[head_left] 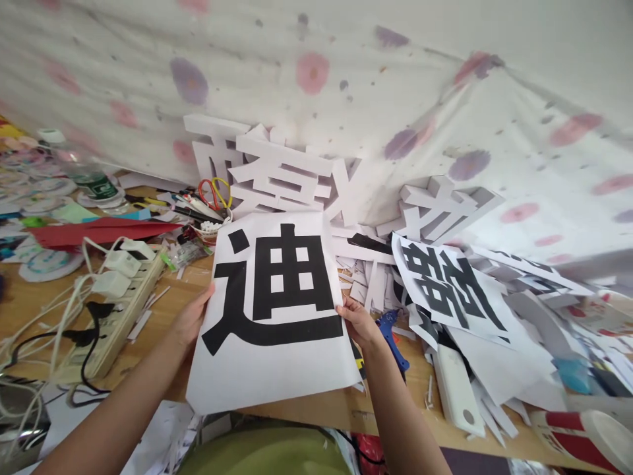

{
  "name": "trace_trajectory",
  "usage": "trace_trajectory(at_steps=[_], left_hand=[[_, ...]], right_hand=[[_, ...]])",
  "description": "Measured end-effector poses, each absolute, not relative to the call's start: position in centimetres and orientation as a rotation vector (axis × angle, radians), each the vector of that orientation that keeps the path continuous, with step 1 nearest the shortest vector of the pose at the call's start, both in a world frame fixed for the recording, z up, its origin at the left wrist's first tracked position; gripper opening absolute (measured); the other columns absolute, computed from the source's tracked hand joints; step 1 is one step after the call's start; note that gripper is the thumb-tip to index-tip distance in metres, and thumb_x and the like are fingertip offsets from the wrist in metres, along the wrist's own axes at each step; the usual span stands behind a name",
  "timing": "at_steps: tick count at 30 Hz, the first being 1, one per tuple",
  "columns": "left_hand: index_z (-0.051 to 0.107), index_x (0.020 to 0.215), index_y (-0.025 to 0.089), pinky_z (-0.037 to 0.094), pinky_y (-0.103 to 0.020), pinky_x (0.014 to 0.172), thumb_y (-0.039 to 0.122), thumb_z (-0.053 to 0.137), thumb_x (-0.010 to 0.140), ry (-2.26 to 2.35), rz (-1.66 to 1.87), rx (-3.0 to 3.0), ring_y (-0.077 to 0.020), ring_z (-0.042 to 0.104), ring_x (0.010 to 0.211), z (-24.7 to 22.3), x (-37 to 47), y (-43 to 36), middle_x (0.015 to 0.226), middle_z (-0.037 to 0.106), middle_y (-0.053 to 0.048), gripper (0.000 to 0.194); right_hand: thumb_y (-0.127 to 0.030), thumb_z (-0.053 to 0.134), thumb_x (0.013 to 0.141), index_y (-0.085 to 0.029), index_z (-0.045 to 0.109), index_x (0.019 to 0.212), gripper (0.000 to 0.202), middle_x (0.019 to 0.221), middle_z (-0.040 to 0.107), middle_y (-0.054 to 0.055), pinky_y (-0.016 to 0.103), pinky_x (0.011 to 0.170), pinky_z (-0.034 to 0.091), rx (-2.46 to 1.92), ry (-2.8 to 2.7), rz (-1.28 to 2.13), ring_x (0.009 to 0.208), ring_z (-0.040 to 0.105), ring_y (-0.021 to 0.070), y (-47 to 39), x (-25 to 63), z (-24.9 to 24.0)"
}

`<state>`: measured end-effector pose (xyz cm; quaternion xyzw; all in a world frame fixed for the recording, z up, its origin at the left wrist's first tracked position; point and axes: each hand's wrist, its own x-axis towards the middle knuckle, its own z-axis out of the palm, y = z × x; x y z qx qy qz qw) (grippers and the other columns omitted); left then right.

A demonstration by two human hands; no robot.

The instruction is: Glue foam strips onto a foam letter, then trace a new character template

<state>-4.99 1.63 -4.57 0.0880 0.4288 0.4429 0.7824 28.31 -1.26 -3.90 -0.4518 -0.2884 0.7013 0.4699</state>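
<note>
A white sheet of paper printed with one large black Chinese character is held up over the table, slightly tilted. My left hand grips its left edge, fingers hidden behind the sheet. On the right edge, my right hand pinches the paper between thumb and fingers. Just right of that hand lies a blue glue gun, partly covered by my forearm. Further right, another printed sheet with a black character rests on a pile of papers.
White cut-out block characters lean against the floral curtain. On the left are a long power strip with tangled cords, a red sheet and a plastic bottle. Scissors stand in a basket. A white power bank and paper cup are right.
</note>
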Motion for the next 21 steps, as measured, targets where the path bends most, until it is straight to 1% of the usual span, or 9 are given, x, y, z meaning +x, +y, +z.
trace_trajectory(at_steps=[2,5,7,9,12,14,17,19,21], left_hand=[[0.058,0.11,0.012,0.053,-0.042,0.078,0.029,0.038,0.089,0.946,0.974,0.22,-0.026,0.067,0.081,-4.8,-5.1,1.7,0.085,0.07,-0.012,0.034],[0.061,0.104,0.013,0.054,-0.04,0.076,0.02,0.043,0.086,1.001,1.027,0.315,-0.0245,0.067,0.079,-5.2,-5.3,2.0,0.085,0.071,-0.01,0.026],[0.062,0.101,0.014,0.055,-0.038,0.072,0.017,0.047,0.084,1.04,1.058,0.39,-0.0239,0.067,0.076,-5.6,-5.4,2.2,0.085,0.071,-0.01,0.023],[0.063,0.097,0.016,0.057,-0.036,0.067,0.015,0.051,0.08,1.075,1.064,0.436,-0.023,0.068,0.071,-6.0,-5.6,2.4,0.083,0.071,-0.009,0.021],[0.063,0.095,0.018,0.057,-0.035,0.063,0.011,0.057,0.076,1.13,1.068,0.472,-0.0221,0.068,0.067,-6.7,-5.6,2.7,0.079,0.071,-0.006,0.022],[0.063,0.097,0.019,0.057,-0.036,0.064,0.011,0.06,0.073,1.162,1.042,0.496,-0.0226,0.068,0.067,-6.8,-5.3,2.9,0.08,0.071,-0.006,0.025],[0.062,0.097,0.018,0.057,-0.035,0.065,0.013,0.063,0.071,1.194,0.959,0.498,-0.0233,0.068,0.068,-6.3,-4.3,3.1,0.078,0.071,-0.006,0.026],[0.062,0.096,0.018,0.057,-0.034,0.064,0.015,0.064,0.071,1.203,0.926,0.498,-0.0241,0.068,0.069,-5.7,-3.3,3.1,0.077,0.071,-0.006,0.026],[0.062,0.097,0.018,0.057,-0.035,0.065,0.016,0.064,0.072,1.198,0.912,0.492,-0.0253,0.068,0.072,-5.2,-2.4,3.1,0.077,0.071,-0.007,0.025]], right_hand=[[-0.028,0.079,0.053,-0.017,0.054,0.06,0.027,0.061,0.063,-0.003,0.025,0.057,0.043,-1.123,-0.716,1.703,0.054,0.056,0.0106,-1.3,28.2,-3.9],[-0.029,0.077,0.054,-0.018,0.054,0.061,0.027,0.062,0.063,-0.003,0.025,0.058,0.042,-1.191,-0.761,1.674,0.057,0.057,0.0114,-1.4,27.8,-4.2],[-0.032,0.075,0.057,-0.018,0.057,0.067,0.025,0.068,0.064,-0.003,0.026,0.061,0.043,-1.235,-0.84,1.657,0.062,0.059,0.0127,-1.5,27.6,-4.2],[-0.035,0.073,0.059,-0.019,0.058,0.076,0.028,0.073,0.064,-0.002,0.027,0.062,0.043,-1.281,-0.931,1.62,0.066,0.059,0.014,-1.7,27.7,-3.8],[-0.039,0.072,0.06,-0.02,0.055,0.081,0.033,0.07,0.062,-0.002,0.027,0.06,0.044,-1.381,-1.003,1.473,0.066,0.059,0.0143,-2.0,28.6,-2.9],[-0.041,0.07,0.061,-0.021,0.054,0.084,0.035,0.07,0.06,-0.002,0.029,0.063,0.046,-1.459,-1.001,1.333,0.07,0.058,0.0146,-2.3,29.5,-2.4],[-0.043,0.07,0.061,-0.021,0.054,0.09,0.039,0.076,0.061,-0.001,0.03,0.07,0.046,-1.536,-0.98,1.189,0.077,0.058,0.0152,-2.6,30.5,-2.6],[-0.045,0.069,0.062,-0.022,0.054,0.09,0.039,0.079,0.063,0.001,0.03,0.072,0.046,-1.519,-0.948,1.199,0.08,0.058,0.0161,-2.6,30.7,-2.9],[-0.05,0.063,0.067,-0.022,0.055,0.092,0.038,0.085,0.064,0.002,0.03,0.073,0.046,-1.453,-0.873,1.241,0.083,0.06,0.0172,-2.7,30.8,-3.1]])
